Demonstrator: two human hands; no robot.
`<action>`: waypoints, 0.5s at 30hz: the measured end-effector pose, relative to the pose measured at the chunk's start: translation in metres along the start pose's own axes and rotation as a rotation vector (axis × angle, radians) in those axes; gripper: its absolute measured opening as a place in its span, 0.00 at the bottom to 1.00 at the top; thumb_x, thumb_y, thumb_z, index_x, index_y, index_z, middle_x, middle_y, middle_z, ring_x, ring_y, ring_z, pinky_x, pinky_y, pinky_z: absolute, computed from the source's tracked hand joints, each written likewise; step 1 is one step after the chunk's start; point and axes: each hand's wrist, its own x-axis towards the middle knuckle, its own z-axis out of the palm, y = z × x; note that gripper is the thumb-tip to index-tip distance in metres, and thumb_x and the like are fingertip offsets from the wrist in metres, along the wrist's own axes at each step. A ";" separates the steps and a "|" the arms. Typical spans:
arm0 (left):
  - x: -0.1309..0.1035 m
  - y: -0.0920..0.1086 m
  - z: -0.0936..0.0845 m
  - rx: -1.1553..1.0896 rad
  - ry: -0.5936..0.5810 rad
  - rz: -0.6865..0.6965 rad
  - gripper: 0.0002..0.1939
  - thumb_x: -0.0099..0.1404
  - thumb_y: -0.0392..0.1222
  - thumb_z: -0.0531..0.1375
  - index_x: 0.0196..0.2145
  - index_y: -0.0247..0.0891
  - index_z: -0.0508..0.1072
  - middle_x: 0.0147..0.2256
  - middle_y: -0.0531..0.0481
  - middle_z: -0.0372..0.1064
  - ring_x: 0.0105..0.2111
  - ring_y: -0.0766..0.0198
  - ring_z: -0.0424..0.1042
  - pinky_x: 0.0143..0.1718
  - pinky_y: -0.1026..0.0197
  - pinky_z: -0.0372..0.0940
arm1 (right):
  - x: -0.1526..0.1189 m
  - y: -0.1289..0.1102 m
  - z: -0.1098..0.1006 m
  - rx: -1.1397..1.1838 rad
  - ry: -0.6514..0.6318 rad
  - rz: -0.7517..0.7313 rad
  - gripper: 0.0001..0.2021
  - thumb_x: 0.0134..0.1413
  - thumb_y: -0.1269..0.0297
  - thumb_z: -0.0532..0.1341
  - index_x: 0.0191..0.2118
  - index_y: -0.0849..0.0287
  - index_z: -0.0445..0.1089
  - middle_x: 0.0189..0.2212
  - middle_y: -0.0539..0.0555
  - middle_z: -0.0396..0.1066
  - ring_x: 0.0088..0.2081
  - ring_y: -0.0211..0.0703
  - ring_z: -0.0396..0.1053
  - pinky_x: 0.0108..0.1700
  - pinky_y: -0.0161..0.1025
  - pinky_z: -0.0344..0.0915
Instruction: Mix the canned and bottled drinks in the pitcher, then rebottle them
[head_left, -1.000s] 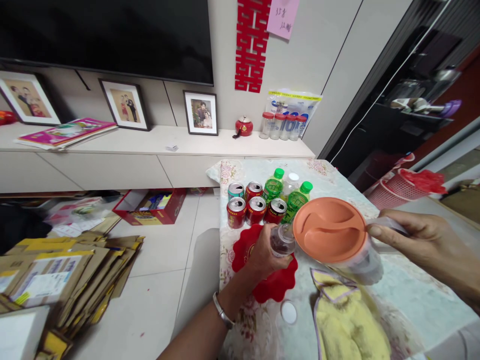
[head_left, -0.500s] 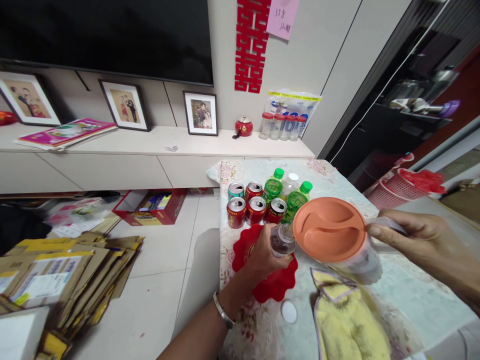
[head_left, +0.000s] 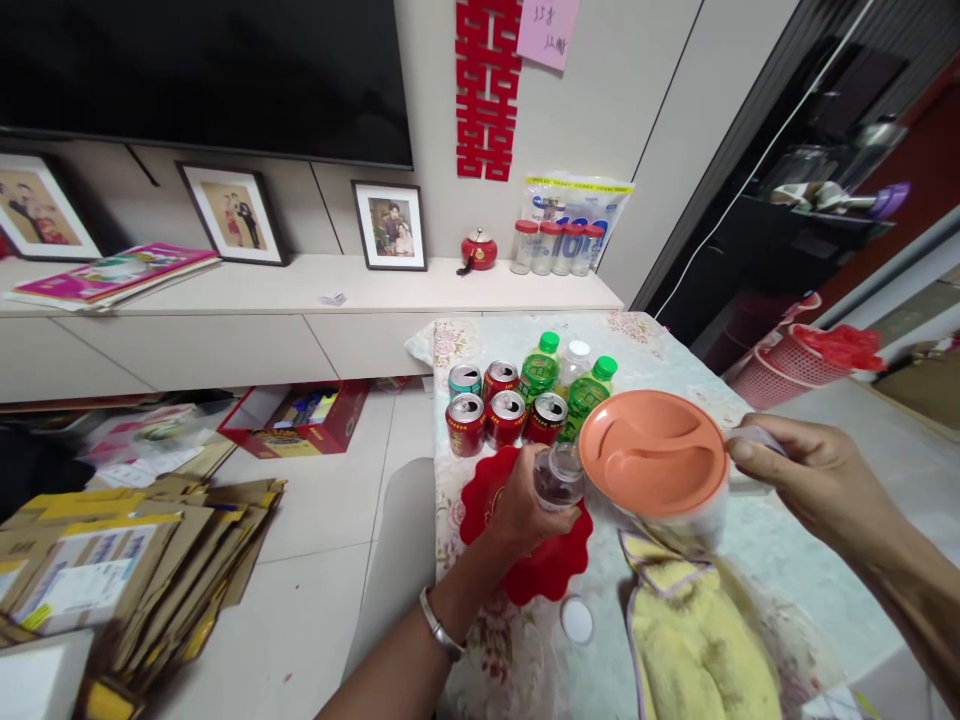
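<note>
Pitcher [head_left: 652, 450], translucent and orange-lidded, tilts in the right hand [head_left: 806, 460] at the already uncapped clear bottle [head_left: 559, 478] the left hand [head_left: 521, 515] grips near the counter's left edge; fill level unclear.

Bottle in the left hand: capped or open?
Open: the bottle in the left hand shows a bare, clear neck with no cap, beside the orange lid.

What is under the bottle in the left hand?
A scalloped red mat or tray shows on the table; the left hand and bottle cover part, hiding whether the bottle touches it.
</note>
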 end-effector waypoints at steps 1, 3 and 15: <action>0.000 0.001 0.000 0.000 -0.001 -0.005 0.30 0.44 0.33 0.68 0.47 0.44 0.67 0.41 0.47 0.76 0.38 0.52 0.76 0.40 0.52 0.71 | 0.001 0.004 0.001 0.088 -0.023 0.034 0.27 0.45 0.38 0.73 0.21 0.58 0.70 0.18 0.48 0.59 0.22 0.36 0.55 0.23 0.37 0.49; 0.001 0.004 0.000 0.003 0.000 -0.016 0.30 0.44 0.33 0.68 0.46 0.43 0.67 0.40 0.47 0.76 0.37 0.52 0.75 0.39 0.52 0.70 | 0.003 0.012 0.003 0.276 -0.025 0.082 0.24 0.42 0.44 0.77 0.20 0.58 0.71 0.17 0.48 0.60 0.22 0.36 0.55 0.24 0.37 0.47; 0.005 0.012 -0.007 -0.002 -0.066 -0.156 0.33 0.42 0.36 0.72 0.46 0.46 0.66 0.39 0.54 0.74 0.38 0.57 0.75 0.41 0.56 0.70 | -0.001 0.052 0.042 0.755 0.349 0.033 0.29 0.43 0.45 0.73 0.17 0.53 0.53 0.14 0.39 0.43 0.17 0.29 0.36 0.17 0.35 0.36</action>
